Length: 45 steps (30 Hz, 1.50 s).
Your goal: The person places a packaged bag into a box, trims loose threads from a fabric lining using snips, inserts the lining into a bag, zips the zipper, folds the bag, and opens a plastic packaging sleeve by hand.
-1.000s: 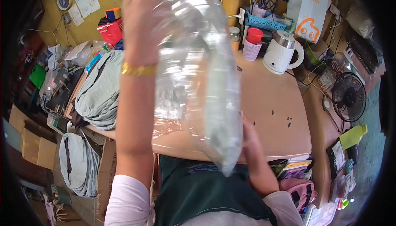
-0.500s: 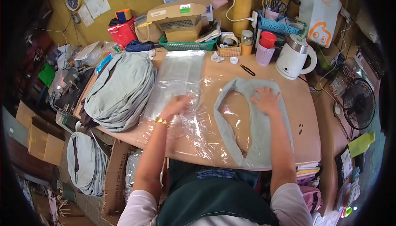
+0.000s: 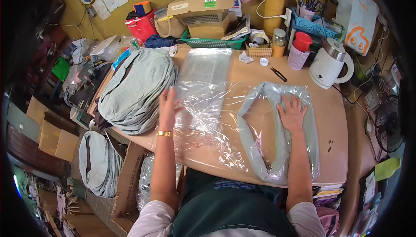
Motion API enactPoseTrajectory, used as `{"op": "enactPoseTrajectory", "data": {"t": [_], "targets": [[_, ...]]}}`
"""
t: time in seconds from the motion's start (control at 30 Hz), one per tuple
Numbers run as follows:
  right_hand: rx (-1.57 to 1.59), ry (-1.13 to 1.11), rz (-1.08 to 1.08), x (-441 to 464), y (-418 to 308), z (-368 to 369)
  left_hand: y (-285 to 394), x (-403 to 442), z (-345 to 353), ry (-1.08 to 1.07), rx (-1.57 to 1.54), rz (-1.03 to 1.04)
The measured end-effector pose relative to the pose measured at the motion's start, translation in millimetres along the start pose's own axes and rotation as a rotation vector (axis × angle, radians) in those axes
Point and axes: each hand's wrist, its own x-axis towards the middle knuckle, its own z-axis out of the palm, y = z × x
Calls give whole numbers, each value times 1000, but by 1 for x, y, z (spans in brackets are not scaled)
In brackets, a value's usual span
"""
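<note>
A ring-shaped piece of grey-green cloth (image 3: 249, 137) lies on the right of the table, inside or under a clear plastic bag (image 3: 216, 146) whose loose end stretches left. My right hand (image 3: 293, 112) rests flat on the cloth's right side, fingers spread. My left hand (image 3: 167, 109) is raised at the bag's left end, with its fingers stretched upward; it holds nothing that I can see. Behind the loose end is a stack of clear plastic bags (image 3: 206, 66). Left of my left hand sits a tall pile of similar grey cloth rings (image 3: 136, 92).
Thread snips (image 3: 278, 74), a white cap (image 3: 264, 62) and a white kettle (image 3: 328, 66) stand or lie toward the back right. A green basket (image 3: 212, 43) lines the back edge. More cloth rings (image 3: 99, 163) hang beside a cardboard box (image 3: 130, 180) at lower left.
My left hand has moved left and turned upright, and the clear plastic now spreads over the cloth ring's right side. My right hand still lies on the cloth. The whole view has shifted.
</note>
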Motion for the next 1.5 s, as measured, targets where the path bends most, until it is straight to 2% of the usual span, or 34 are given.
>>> {"op": "enactPoseTrajectory", "data": {"t": [0.03, 0.07, 0.13, 0.17, 0.2, 0.27, 0.3, 0.37, 0.47, 0.53, 0.57, 0.63, 0.67, 0.73, 0.77, 0.8, 0.87, 0.9, 0.97, 1.1, 1.17, 1.2, 1.27, 1.3, 1.37, 1.4, 1.43, 1.47, 1.5], "targets": [[-11, 0, 7, 0, -1, 0, 7, -12, 11, 23, 143, -98], [-24, -2, 16, 0, -1, -1, 2, -5, 5, 30, 148, -102], [-21, -10, 17, 0, -1, -4, -11, 13, -8, -397, 324, -57], [-16, -9, 22, 0, 0, -5, -16, 19, -6, -189, 171, 306], [-17, -22, 25, -1, 0, -5, -17, 24, -10, 91, 90, 473], [-22, -1, 31, 0, 0, -4, 11, -4, -28, -59, 222, 410], [-21, -10, 32, 1, 1, -2, 22, -27, -34, -315, 327, 188], [-19, 15, 28, 2, 3, 2, 14, -76, -27, -690, 809, -144], [-18, 7, 35, 2, 1, -1, -42, -122, -8, -668, 732, -127], [-14, 12, 32, 3, 3, 1, -62, -128, -3, -645, 874, 56], [-7, 25, 23, 2, 4, 1, -68, -132, -1, -652, 870, 52], [0, 19, 30, 2, 4, 2, -71, -141, 5, -420, 1040, 787], [9, 14, 34, 3, 4, 2, -66, -143, 7, -427, 1032, 793], [8, 17, 44, 4, 3, 0, -51, -141, 7, -610, 1259, 272], [12, 9, 43, 2, 3, 0, -53, -130, 3, -754, 1351, 182], [9, 16, 60, 0, 4, 2, -58, -126, -5, -772, 1349, 191], [24, 27, 31, 2, 5, 4, -63, -127, -21, -723, 931, 125], [22, 36, 46, 3, 5, 4, -60, -127, -26, -740, 929, 132], [44, 23, 36, 2, 5, 3, -35, -136, -27, -480, -122, -443], [51, 10, 38, 1, 4, 0, 3, -131, -42, -376, -176, -443], [56, 11, 40, 2, 5, 0, -6, -107, -79, -381, -72, -152], [56, 6, 40, 4, 4, 2, -5, -99, -100, -488, -114, -130], [21, 12, 85, 7, 3, 3, 6, -107, -103, -346, 321, -31], [15, 10, 93, 7, 1, 6, 9, -110, -100, -352, 320, -38], [21, -6, 130, 12, -4, 7, 18, -115, -75, -61, 789, 613], [8, -2, 149, 16, -5, 4, 26, -123, -56, -183, 840, 712], [79, -124, 139, 23, -7, -1, 37, -139, -25, -305, 885, 809], [152, -247, 129, 30, -5, -6, 40, -155, 1, -484, 925, 822], [142, -247, 147, 42, -1, -17, 37, -169, 25, -666, 962, 834]]}}
